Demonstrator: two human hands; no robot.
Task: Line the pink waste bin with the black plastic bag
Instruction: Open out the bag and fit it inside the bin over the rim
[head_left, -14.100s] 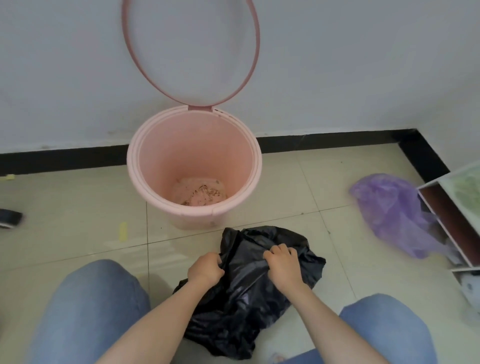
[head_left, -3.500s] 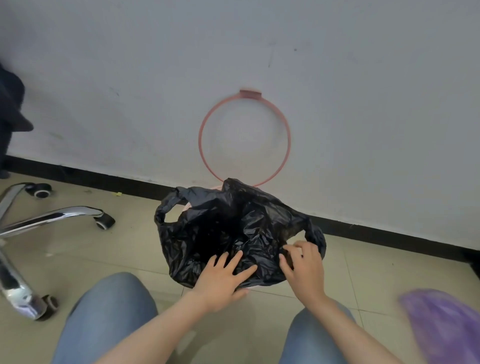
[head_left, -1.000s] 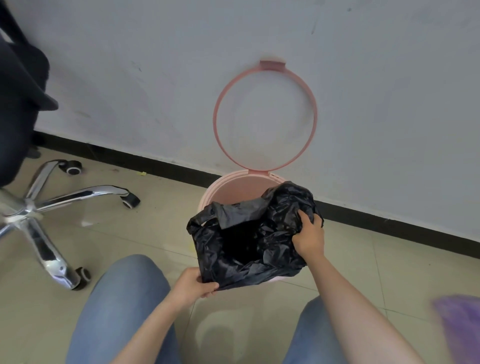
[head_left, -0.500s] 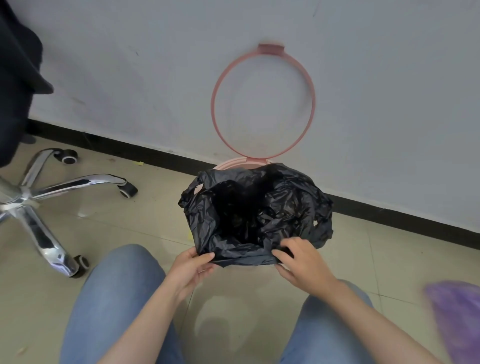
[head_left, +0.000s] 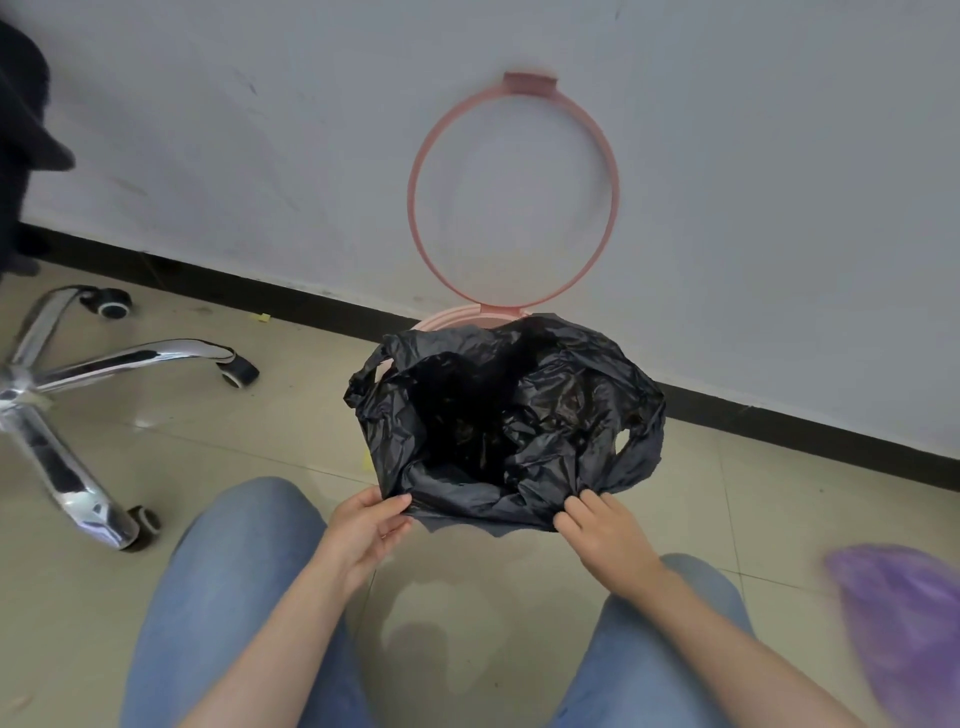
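Observation:
The black plastic bag lies spread open over the mouth of the pink waste bin, hiding all but a strip of the far rim. Its loop handles stick out at the left and right. The bin's pink ring lid stands upright against the white wall. My left hand pinches the bag's near edge on the left. My right hand grips the near edge on the right. Both hands are at the front of the bin, between my knees in blue jeans.
A chrome office-chair base with castors stands on the tiled floor at the left. A purple plastic bag lies at the lower right, blurred. The black skirting runs along the wall behind the bin.
The bag went from crumpled on the floor to spread over the bin. In the last second my right hand came from the bag's far right side to its near edge.

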